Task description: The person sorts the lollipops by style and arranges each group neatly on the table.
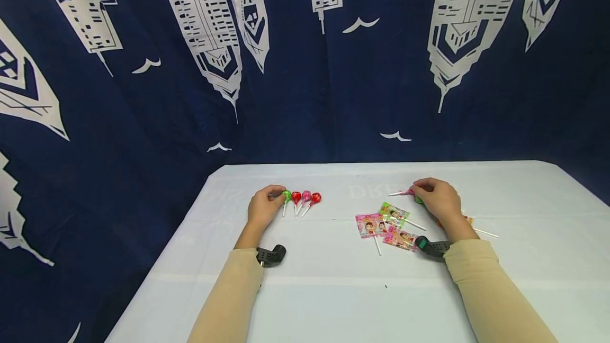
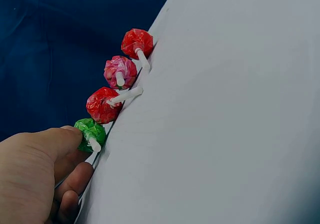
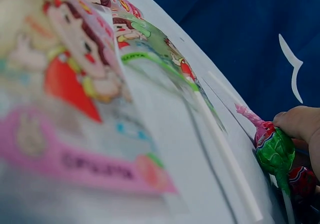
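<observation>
My left hand [image 1: 265, 206] pinches the head of a green lollipop [image 2: 91, 134] between thumb and finger, at the left end of a short row. Beside it lie a red lollipop [image 2: 104, 105], a pink lollipop [image 2: 120, 72] and another red lollipop [image 2: 137, 43], their sticks toward me. At the right, my right hand [image 1: 439, 198] holds a pink-wrapped lollipop [image 1: 406, 192] with its fingertips, its stick pointing left. Close against those fingers are a green lollipop [image 3: 276, 154] and a dark red lollipop [image 3: 302, 180]. Part of this group is hidden behind the hand.
Flat-packed lollipops lie in front of the right hand: a pink packet [image 1: 370, 225], a green packet [image 1: 393, 214] and another pink packet [image 1: 399, 238]. An orange packet [image 1: 469, 220] is partly behind the right wrist. The white table [image 1: 324, 306] meets a dark blue printed curtain [image 1: 295, 120].
</observation>
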{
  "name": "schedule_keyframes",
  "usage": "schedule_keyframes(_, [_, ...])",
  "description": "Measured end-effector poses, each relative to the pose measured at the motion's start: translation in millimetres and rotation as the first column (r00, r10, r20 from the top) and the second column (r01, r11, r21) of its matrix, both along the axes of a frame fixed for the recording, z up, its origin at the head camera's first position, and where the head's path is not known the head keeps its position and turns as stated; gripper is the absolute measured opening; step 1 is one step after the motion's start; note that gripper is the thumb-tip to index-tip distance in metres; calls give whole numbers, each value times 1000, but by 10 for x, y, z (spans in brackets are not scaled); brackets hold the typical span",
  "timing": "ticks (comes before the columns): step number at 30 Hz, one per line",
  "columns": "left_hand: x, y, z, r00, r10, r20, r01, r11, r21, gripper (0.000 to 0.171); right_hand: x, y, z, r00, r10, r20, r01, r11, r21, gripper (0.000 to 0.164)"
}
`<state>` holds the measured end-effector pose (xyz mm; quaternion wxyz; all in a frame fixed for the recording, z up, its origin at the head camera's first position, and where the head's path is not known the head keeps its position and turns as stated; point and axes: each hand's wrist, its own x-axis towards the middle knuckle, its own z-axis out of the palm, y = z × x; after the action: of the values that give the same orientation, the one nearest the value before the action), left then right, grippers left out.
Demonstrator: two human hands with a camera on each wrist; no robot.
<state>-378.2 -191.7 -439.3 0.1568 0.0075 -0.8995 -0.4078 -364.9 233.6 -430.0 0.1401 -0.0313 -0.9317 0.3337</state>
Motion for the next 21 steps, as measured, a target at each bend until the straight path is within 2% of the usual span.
schedule_keyframes(9, [6, -1, -5, 1000, -9, -3, 9, 1000, 8, 19, 4, -6, 6, 1000, -16, -11, 16, 1000, -18, 36])
schedule_keyframes(21, [4, -7, -4, 1000, -6, -7, 6, 1000, -3, 20, -7, -15, 35, 998, -55, -29, 52, 994, -99, 39])
